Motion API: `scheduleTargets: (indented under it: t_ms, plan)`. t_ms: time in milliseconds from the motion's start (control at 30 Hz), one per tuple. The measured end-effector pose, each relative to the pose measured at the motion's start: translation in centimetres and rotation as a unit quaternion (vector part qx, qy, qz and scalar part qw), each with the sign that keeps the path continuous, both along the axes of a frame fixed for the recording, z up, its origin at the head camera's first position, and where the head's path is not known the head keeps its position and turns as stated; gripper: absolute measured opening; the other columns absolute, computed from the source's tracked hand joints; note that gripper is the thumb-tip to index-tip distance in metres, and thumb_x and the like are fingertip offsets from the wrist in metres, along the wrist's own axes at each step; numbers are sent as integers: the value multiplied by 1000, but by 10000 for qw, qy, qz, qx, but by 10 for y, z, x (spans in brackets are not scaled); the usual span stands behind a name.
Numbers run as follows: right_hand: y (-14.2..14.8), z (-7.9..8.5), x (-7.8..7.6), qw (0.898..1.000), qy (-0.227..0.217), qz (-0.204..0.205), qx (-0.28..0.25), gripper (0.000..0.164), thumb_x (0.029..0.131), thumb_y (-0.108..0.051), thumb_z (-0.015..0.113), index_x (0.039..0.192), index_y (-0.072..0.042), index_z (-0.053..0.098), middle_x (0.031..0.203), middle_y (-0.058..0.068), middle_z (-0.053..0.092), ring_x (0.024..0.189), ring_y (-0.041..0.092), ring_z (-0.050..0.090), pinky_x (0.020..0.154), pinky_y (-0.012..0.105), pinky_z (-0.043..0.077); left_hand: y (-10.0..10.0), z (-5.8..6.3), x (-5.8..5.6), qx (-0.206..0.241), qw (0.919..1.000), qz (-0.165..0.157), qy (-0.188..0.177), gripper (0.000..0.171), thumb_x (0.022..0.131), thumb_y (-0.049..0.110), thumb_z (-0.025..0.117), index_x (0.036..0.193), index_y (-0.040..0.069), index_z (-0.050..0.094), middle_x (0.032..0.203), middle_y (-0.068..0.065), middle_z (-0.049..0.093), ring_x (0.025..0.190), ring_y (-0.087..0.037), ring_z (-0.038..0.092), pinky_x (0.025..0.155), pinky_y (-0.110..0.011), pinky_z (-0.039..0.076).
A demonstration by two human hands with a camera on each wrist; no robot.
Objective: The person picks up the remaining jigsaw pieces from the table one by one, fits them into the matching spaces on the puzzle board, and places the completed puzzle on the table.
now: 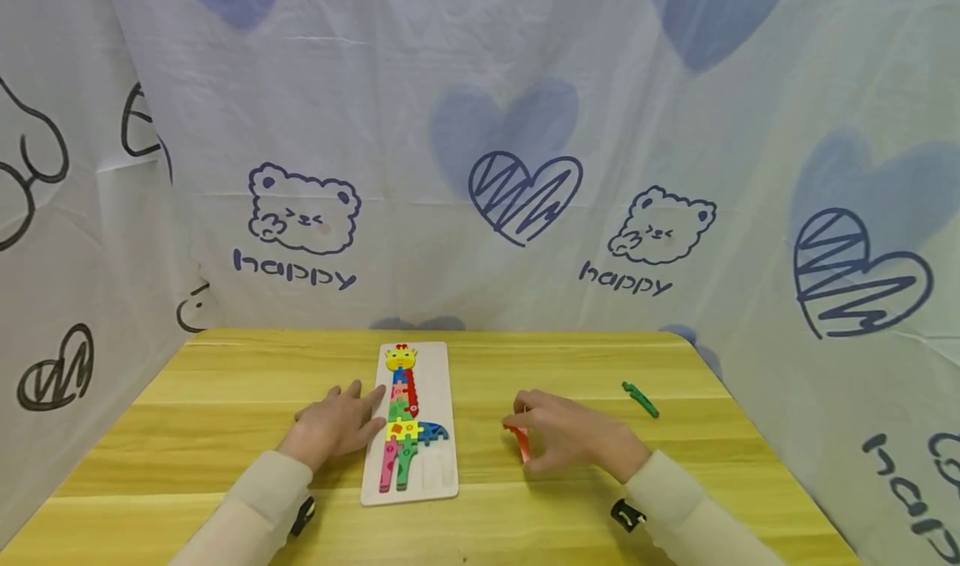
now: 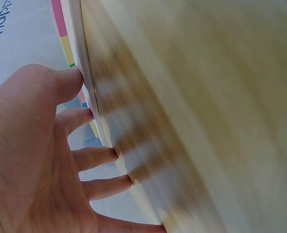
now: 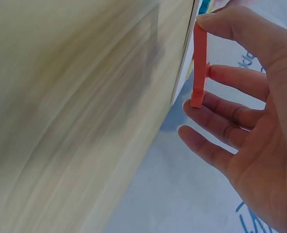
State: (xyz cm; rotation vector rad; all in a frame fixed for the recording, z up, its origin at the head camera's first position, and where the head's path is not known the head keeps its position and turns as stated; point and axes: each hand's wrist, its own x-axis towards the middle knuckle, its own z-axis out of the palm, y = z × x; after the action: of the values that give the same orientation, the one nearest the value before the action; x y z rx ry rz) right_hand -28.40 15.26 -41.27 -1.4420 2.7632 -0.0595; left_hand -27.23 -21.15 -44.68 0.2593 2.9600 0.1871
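A white puzzle board (image 1: pixel 438 383) lies lengthwise on the table, with a colourful giraffe of interlocking pieces set in it. The giraffe's yellow head (image 1: pixel 401 358) is at the far end; pink and green leg pieces (image 1: pixel 406 464) sit at the near end, beside bare leg-shaped recesses. My left hand (image 1: pixel 333 424) rests at the board's left edge, fingers spread and straight, thumb and index tip right at the rim. To the right of the board, my right hand (image 1: pixel 570 434) pinches an orange-red puzzle piece (image 3: pixel 199 63) between thumb and fingertips, close over the table.
A slim green puzzle piece (image 1: pixel 641 399) lies on the wooden table (image 1: pixel 555 516), beyond my right hand and farther right. White curtains (image 1: pixel 405 132) printed with hearts and bears hang behind the table and along both sides.
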Motion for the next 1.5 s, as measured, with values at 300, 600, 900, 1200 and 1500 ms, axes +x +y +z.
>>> scheduleTargets:
  t_ms: [300, 600, 900, 1200, 1500]
  plan:
    - [-27, 0, 6, 9998, -15, 193, -2, 57, 83, -36, 82, 134, -14, 70, 116, 0, 67, 96, 9, 57, 90, 23, 55, 0, 2, 0, 17, 10000, -16, 5, 63, 105, 47, 52, 159, 17, 41, 162, -30, 37, 143, -62, 38, 99, -84, 40]
    - [-43, -3, 8, 9999, -42, 155, 4, 61, 85, -42, 80, 138, -16, 68, 121, 0, 67, 99, 8, 57, 91, 23, 55, 3, 2, -4, 55, 10000, -37, -40, 63, 105, 48, 51, 160, 18, 40, 163, -29, 36, 144, -61, 37, 99, -85, 40]
    - [-60, -6, 9, 9994, -54, 332, -122, 58, 87, -45, 77, 138, -18, 68, 118, -2, 66, 94, 6, 54, 88, 18, 53, 5, 0, -5, 2, 10000, -23, -83, 63, 106, 48, 50, 160, 19, 38, 164, -28, 35, 145, -60, 37, 96, -86, 40]
    - [-87, -7, 15, 9983, 66, 579, 22, 59, 88, -51, 77, 136, -17, 69, 116, 0, 67, 86, 5, 50, 78, 14, 48, 2, -1, -3, 6, 9999, 27, -118, 63, 106, 47, 50, 161, 19, 37, 164, -28, 33, 146, -60, 35, 96, -86, 40]
    - [-104, -10, 16, 9985, -122, 488, 223, 59, 88, -52, 77, 136, -19, 68, 112, -4, 62, 87, 4, 47, 73, 11, 42, -1, -3, -3, 11, 9999, 70, -130, 63, 106, 48, 50, 161, 20, 37, 164, -28, 33, 146, -60, 35, 94, -87, 40]
